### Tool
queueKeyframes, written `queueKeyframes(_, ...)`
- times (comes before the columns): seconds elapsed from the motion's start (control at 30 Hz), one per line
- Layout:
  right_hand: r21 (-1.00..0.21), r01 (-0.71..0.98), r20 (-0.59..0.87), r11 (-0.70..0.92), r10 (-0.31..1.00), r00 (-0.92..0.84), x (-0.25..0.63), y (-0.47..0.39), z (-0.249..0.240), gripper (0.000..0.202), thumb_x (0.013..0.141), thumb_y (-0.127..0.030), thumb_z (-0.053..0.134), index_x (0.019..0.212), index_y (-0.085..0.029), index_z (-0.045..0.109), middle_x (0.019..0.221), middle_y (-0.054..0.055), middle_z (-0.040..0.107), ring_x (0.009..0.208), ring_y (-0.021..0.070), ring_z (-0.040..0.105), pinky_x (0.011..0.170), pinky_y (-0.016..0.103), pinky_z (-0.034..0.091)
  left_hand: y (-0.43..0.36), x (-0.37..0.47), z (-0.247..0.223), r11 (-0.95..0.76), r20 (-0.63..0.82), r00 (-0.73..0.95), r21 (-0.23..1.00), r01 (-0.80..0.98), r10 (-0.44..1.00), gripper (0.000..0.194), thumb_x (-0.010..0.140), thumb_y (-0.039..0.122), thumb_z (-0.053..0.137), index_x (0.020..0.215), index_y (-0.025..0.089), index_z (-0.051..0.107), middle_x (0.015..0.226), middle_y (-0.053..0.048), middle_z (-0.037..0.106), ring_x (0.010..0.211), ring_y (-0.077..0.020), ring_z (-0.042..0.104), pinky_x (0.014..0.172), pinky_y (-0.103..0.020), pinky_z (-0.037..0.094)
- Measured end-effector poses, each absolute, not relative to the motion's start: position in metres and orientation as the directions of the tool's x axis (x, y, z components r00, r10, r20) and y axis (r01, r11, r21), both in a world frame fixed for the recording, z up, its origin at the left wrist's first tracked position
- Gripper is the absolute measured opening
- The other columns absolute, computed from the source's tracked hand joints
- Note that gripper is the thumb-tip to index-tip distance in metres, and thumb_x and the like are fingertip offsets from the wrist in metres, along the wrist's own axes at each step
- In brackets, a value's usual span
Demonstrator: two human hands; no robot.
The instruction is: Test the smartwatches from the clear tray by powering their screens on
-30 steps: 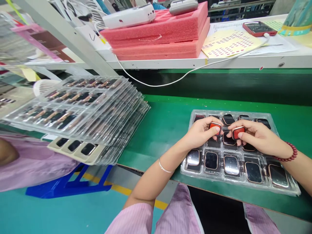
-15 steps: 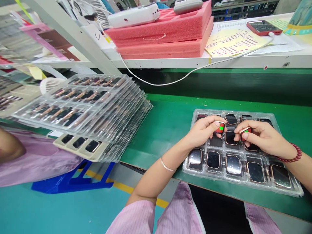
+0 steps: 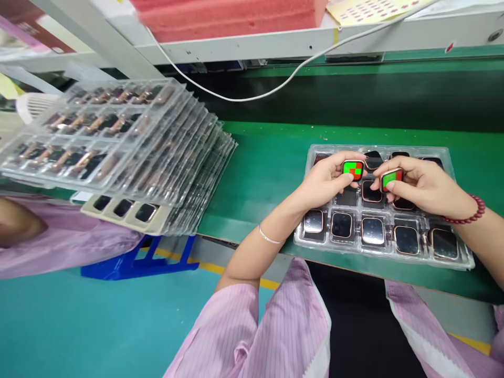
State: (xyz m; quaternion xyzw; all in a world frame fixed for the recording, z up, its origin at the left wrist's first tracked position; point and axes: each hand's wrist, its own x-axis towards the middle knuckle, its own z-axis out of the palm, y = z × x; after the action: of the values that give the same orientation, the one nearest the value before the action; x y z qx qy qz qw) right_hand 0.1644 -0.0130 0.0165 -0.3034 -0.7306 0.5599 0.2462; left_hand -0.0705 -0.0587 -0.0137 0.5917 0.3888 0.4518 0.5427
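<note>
A smooth green surface (image 3: 255,184) runs across the view, with a slightly splayed stack of clear plastic trays (image 3: 192,139) at its left, their edges layered like thin ribs. Both forearms reach over this surface: the left arm (image 3: 255,252) slants up and inward from a pink, finely striped sleeve (image 3: 232,310), while the right arm (image 3: 490,239) comes in from the right edge, so the hands meet nearly tip to tip. Beneath them lies a clear molded tray (image 3: 378,252), its square pockets shiny and ridged, with five rounded-square, glossy dark watches across the near row.

The left hand (image 3: 326,177) has its fingers curled behind and its thumb pressed at the lower edge; its grip is narrow, holding the left watch (image 3: 353,168). The right hand (image 3: 425,184) mirrors it, thumb laid across the screen, its grip closed around the right watch (image 3: 396,175). Both watches are held above the tray, just beside each other but apart, glassy faces up and metallic rims catching light; their lit screens show green and red blocks.

At the right wrist sits a bracelet (image 3: 468,211) of round dark-red beads; a thin silvery bangle (image 3: 269,237) circles the left forearm.
</note>
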Motion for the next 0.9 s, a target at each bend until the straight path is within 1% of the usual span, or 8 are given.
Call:
queueKeyframes(0.1, -0.968, 0.157, 0.03, 0.197, 0.71, -0.704, 0.164, -0.013, 0.017, 0.027, 0.082, -0.022, 0.075, 0.108, -0.019, 0.068, 0.094, 0.006, 0.074, 0.066, 0.0156, 0.067, 0.056, 0.026, 0.059, -0.058, -0.071, -0.015, -0.131, 0.138, 0.305, 0.99, -0.041, 0.942, 0.04, 0.089, 0.024, 0.064, 0.127, 0.017, 0.057, 0.111, -0.009, 0.072, 0.084, -0.0148, 0.071, 0.069, -0.023, 0.054)
queueKeyframes(0.2, -0.965, 0.156, 0.039, 0.211, 0.703, -0.71, 0.163, -0.013, 0.017, 0.028, 0.082, -0.02, 0.074, 0.109, -0.02, 0.067, 0.094, 0.006, 0.074, 0.066, 0.0155, 0.067, 0.056, 0.026, 0.058, -0.057, -0.07, -0.016, -0.181, 0.188, 0.3, 0.982, -0.051, 0.935, 0.039, 0.087, 0.024, 0.067, 0.124, 0.016, 0.058, 0.113, -0.009, 0.071, 0.093, -0.0165, 0.071, 0.081, -0.028, 0.056)
queueKeyframes(0.27, -0.964, 0.154, 0.044, 0.218, 0.7, -0.713, 0.162, -0.013, 0.017, 0.028, 0.081, -0.021, 0.074, 0.109, -0.019, 0.067, 0.094, 0.006, 0.074, 0.067, 0.016, 0.067, 0.057, 0.027, 0.058, -0.057, -0.07, -0.017, -0.202, 0.207, 0.291, 0.978, -0.049, 0.934, 0.038, 0.086, 0.026, 0.069, 0.122, 0.016, 0.059, 0.113, -0.009, 0.07, 0.098, -0.0184, 0.071, 0.084, -0.03, 0.056)
queueKeyframes(0.37, -0.963, 0.157, 0.04, 0.219, 0.693, -0.72, 0.162, -0.014, 0.018, 0.028, 0.081, -0.024, 0.075, 0.107, -0.019, 0.066, 0.092, 0.006, 0.074, 0.07, 0.0175, 0.068, 0.059, 0.027, 0.057, -0.057, -0.069, -0.018, -0.197, 0.201, 0.285, 0.979, -0.044, 0.937, 0.039, 0.085, 0.031, 0.071, 0.119, 0.016, 0.059, 0.111, -0.009, 0.069, 0.101, -0.0196, 0.07, 0.086, -0.031, 0.056)
queueKeyframes(0.53, -0.954, 0.186, 0.034, 0.234, 0.703, -0.71, 0.162, -0.015, 0.017, 0.026, 0.08, -0.031, 0.076, 0.102, -0.02, 0.067, 0.089, 0.006, 0.074, 0.08, 0.0207, 0.071, 0.071, 0.03, 0.059, -0.059, -0.068, -0.013, -0.128, 0.135, 0.265, 0.991, -0.043, 0.955, 0.04, 0.083, 0.038, 0.075, 0.112, 0.015, 0.06, 0.108, -0.009, 0.069, 0.099, -0.0204, 0.069, 0.079, -0.03, 0.055)
queueKeyframes(0.63, -0.946, 0.202, 0.039, 0.252, 0.71, -0.704, 0.164, -0.014, 0.015, 0.025, 0.08, -0.033, 0.077, 0.1, -0.02, 0.068, 0.087, 0.005, 0.074, 0.08, 0.0216, 0.07, 0.075, 0.033, 0.059, -0.06, -0.067, -0.01, -0.114, 0.121, 0.251, 0.993, -0.043, 0.96, 0.042, 0.083, 0.044, 0.074, 0.108, 0.015, 0.06, 0.103, -0.01, 0.069, 0.095, -0.0206, 0.069, 0.074, -0.03, 0.055)
queueKeyframes(0.8, -0.94, 0.194, 0.059, 0.282, 0.692, -0.719, 0.164, -0.014, 0.013, 0.022, 0.079, -0.03, 0.077, 0.099, -0.021, 0.069, 0.09, 0.005, 0.073, 0.081, 0.021, 0.07, 0.073, 0.031, 0.059, -0.06, -0.067, -0.006, -0.109, 0.116, 0.237, 0.993, -0.041, 0.965, 0.047, 0.081, 0.053, 0.075, 0.105, 0.015, 0.062, 0.095, -0.008, 0.071, 0.085, -0.0168, 0.069, 0.068, -0.026, 0.054)
queueKeyframes(0.9, -0.961, 0.162, 0.037, 0.223, 0.687, -0.726, 0.163, -0.015, 0.012, 0.022, 0.086, -0.031, 0.072, 0.105, -0.02, 0.068, 0.094, 0.006, 0.074, 0.076, 0.0186, 0.069, 0.063, 0.028, 0.058, -0.062, -0.067, -0.003, -0.081, 0.085, 0.224, 0.996, -0.028, 0.971, 0.046, 0.082, 0.057, 0.072, 0.1, 0.015, 0.063, 0.088, -0.007, 0.071, 0.076, -0.0138, 0.067, 0.063, -0.023, 0.052)
